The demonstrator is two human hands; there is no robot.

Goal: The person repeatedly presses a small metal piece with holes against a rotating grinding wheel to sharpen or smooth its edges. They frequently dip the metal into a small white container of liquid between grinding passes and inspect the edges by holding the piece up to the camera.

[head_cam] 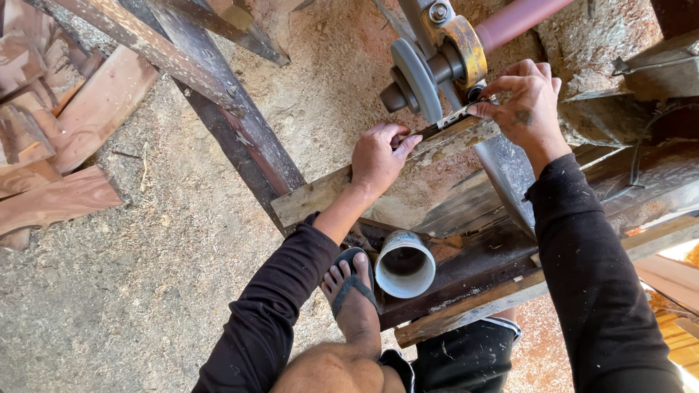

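The blade [460,116] lies on the plank [378,175] just below the grinding wheel [416,76]. Left hand [378,156] presses it with fingers curled; right hand [526,102] pinches its far end. Best to hold it flat, fingertips away from the wheel

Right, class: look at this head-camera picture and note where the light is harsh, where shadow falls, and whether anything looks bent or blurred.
Head view: glare burns out the bottom right corner by the pale planks; the sawdust floor sits in soft, even shade; the wide lens bows the dark beam; the left hand, right hand and grinding wheel are sharp.
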